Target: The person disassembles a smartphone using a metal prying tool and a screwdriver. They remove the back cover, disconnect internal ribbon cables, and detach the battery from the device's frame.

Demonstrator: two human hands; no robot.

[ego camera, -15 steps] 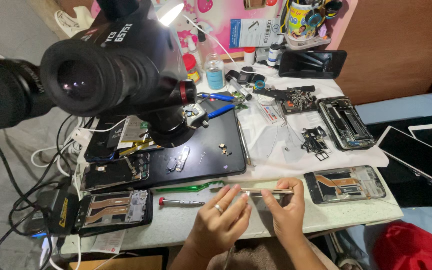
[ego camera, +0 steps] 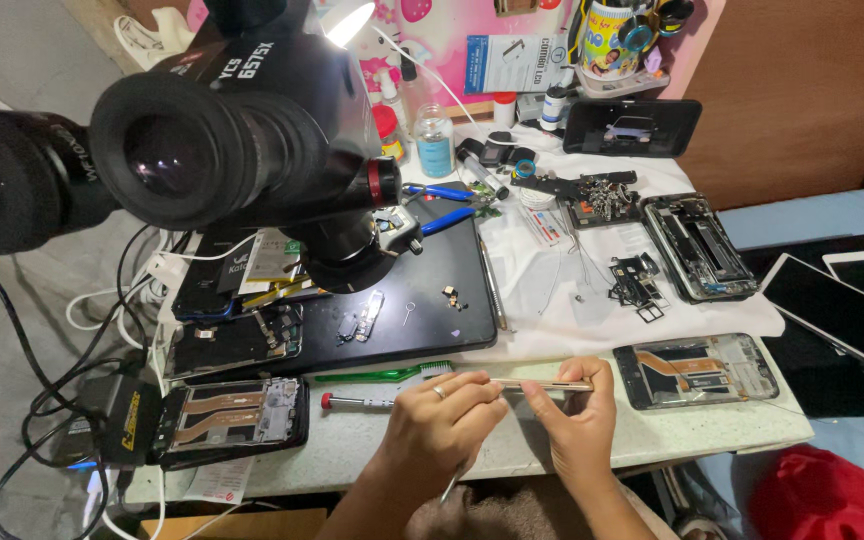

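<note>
Phone frame, thin and edge-on, held level just above the near edge of the counter. Right hand pinches its right end, fingers pressed onto the narrow edge; left hand, ring on one finger, has fingers closed on a slim metal tool whose other end pokes out below the wrist, tip meeting the frame's left end. Judged light, stiff but easily bent along its length, slick on the metal rim; best gripped at the edges, near an end, not across the middle.

Just left: red-capped screwdriver, green-handled brush. Right: opened phone body. Farther: black work mat with tiny parts, another gutted phone, blue-handled pliers. Microscope looms far left.

Against the earlier picture: hands and frame sit in much the same spot, same grip; nothing on the counter appears moved.
</note>
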